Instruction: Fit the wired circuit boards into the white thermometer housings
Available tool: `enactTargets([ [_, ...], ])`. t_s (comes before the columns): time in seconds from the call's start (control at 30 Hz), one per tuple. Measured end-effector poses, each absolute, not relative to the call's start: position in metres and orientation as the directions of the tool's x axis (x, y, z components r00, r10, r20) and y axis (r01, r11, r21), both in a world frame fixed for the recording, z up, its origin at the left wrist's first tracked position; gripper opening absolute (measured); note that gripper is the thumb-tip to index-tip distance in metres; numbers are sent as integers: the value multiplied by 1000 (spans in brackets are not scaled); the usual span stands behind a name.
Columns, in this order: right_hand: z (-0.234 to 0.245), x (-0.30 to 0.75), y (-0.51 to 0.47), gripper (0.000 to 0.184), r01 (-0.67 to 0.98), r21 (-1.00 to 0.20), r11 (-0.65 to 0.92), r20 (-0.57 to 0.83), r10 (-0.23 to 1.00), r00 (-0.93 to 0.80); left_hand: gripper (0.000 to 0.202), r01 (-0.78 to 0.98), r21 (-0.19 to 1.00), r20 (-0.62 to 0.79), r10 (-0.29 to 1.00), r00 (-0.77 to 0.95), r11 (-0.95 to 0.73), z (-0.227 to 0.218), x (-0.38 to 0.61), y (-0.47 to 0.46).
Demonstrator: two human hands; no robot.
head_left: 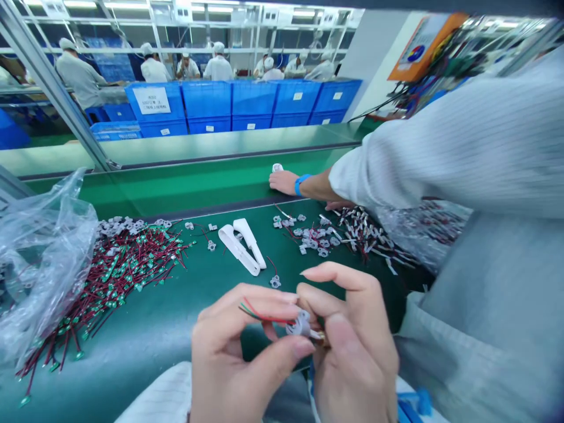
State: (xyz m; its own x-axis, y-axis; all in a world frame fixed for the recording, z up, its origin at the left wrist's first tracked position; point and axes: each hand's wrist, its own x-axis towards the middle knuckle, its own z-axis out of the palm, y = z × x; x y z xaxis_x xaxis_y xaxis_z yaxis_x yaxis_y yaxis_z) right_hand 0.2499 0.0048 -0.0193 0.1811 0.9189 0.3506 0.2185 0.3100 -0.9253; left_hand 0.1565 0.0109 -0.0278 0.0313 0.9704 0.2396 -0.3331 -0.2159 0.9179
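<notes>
In front of me, my left hand pinches a small grey plastic holder between thumb and fingers. Red, green and dark wires stick out from it to the left. My right hand meets it from the other side, thumb and fingers closed round a small white and brass-coloured piece against the holder. Its index finger is raised, and the fingers hide most of that piece. Beyond my hands, two white plastic shell halves lie on the green table, and a loose wired grey holder lies nearby.
Red-wired green boards are heaped left beside a clear plastic bag. Grey holders and wires with white ends lie right. A co-worker's hand touches a white part on the green belt. Blue bins stand behind.
</notes>
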Motion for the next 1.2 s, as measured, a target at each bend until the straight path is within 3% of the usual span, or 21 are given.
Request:
enactTargets([
  [0.1,-28,247,8,45,97,-964,247,260,951,169,30,-143,905,405,914,10,-400,-34,157,10],
  [0.23,-34,250,10,49,39,-998,46,52,984,169,30,-128,879,476,862,173,-460,-42,151,15],
  [0.4,-38,256,13,61,-330,-932,-148,-159,987,6,26,-42,859,512,852,108,-510,-52,154,20],
  [0.57,-42,260,16,44,-506,-854,-125,-119,992,-46,22,-41,828,557,829,-55,-559,-61,157,24],
  [0.8,-56,272,16,4,-481,-877,0,43,996,-80,20,-151,898,399,909,-119,-414,-63,146,29],
  [1.0,-55,268,18,10,-649,-759,-38,-55,998,5,34,-197,855,503,859,91,-479,-64,146,30],
  [1.13,-60,269,20,16,-686,-709,-165,-156,985,-76,26,-95,863,505,852,138,-496,-69,142,30],
  [1.2,-69,269,21,23,-697,-681,-226,-192,973,-129,19,-50,876,483,872,80,-480,-72,140,28],
])
